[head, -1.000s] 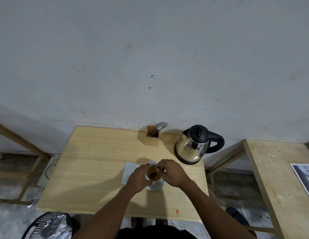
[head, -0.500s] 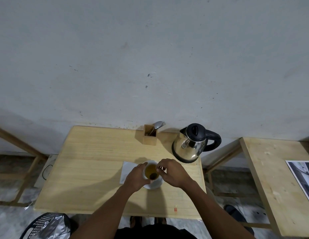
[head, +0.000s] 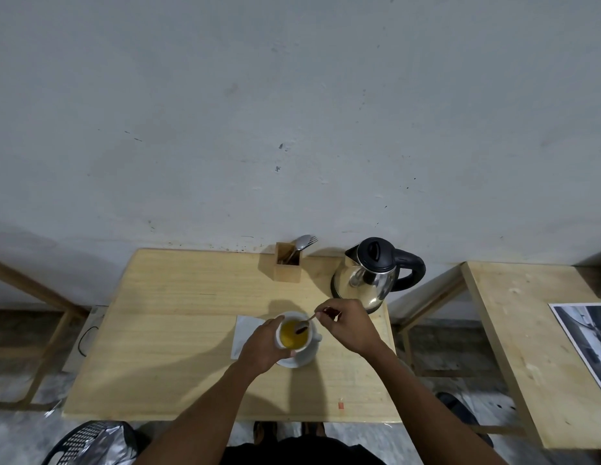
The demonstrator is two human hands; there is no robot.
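the cup [head: 294, 335], on its saucer [head: 306, 359], was steadied by the left grip [head: 264, 345] curled round it; the tea bag [head: 301, 328] was hung in the cup, its string [head: 312, 317] pinched by the right grip [head: 346, 325].

Counter [head: 178, 330], set against the wall [head: 292, 112]. Front centre: saucer [head: 302, 359], cup [head: 294, 335] on it, tea bag [head: 301, 328] in the cup. Paper sheet [head: 243, 330] flat, just left of the saucer. Cutlery holder [head: 288, 268] at the back edge, behind the cup. Kettle [head: 369, 280] right of the holder. Second counter [head: 514, 330] apart to the right, a print [head: 588, 337] lying on it. Basket [head: 81, 444] on the floor [head: 24, 431], front left.
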